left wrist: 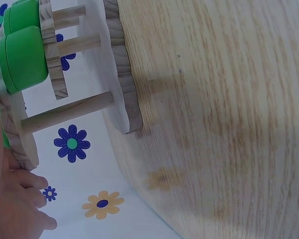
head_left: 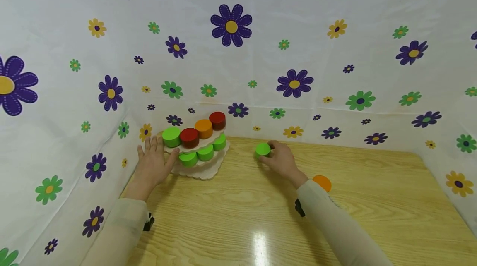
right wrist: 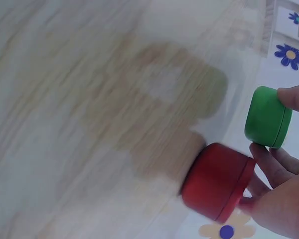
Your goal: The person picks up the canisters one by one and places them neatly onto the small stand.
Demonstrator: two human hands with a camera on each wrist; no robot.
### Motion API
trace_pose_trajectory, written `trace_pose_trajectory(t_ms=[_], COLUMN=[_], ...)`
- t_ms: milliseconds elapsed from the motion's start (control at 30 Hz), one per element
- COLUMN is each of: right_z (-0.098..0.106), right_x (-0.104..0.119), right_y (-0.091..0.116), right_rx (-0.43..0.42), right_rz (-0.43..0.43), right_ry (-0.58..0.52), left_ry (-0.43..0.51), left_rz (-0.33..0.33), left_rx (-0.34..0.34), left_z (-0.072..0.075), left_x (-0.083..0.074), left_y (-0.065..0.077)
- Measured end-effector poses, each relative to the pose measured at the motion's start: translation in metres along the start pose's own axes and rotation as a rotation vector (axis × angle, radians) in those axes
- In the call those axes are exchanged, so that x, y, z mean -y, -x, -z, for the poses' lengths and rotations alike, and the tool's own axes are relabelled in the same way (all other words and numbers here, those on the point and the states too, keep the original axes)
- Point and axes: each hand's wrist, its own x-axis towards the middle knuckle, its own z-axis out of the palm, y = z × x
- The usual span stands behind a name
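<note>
My left hand rests at the left edge of a tiered wooden stand, its thumb apart from the spread fingers at the upper tier. On that upper tier sit a green block, two red round blocks and an orange one. Green round blocks line the tier below. Between thumb and fingers, my right hand pinches a green round block to the right of the stand. Right below those fingers in the right wrist view is a red round block, mostly hidden by the hand in the head view.
An orange round block lies on the wooden table beside my right forearm. Flower-printed white sheeting rises behind the table and along both sides. In the left wrist view, wooden posts hold up the stand's tiers.
</note>
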Motion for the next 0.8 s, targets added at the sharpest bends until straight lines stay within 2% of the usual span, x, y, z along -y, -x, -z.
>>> trace_pose_trajectory(t_ms=[200, 533, 800], right_z=[-0.013, -0.039, -0.057], right_x=[0.014, 0.035, 0.052], right_y=[0.002, 0.006, 0.009], right_rx=[0.031, 0.096, 0.122], right_rz=[0.04, 0.054, 0.111], right_ry=[-0.036, -0.115, -0.175], left_ry=[0.008, 0.009, 0.005], left_rz=[-0.003, -0.003, 0.004], left_rx=[-0.002, -0.001, 0.005], left_z=[0.0, -0.003, -0.001], left_x=[0.001, 0.002, 0.001], left_y=[0.0, -0.001, -0.002])
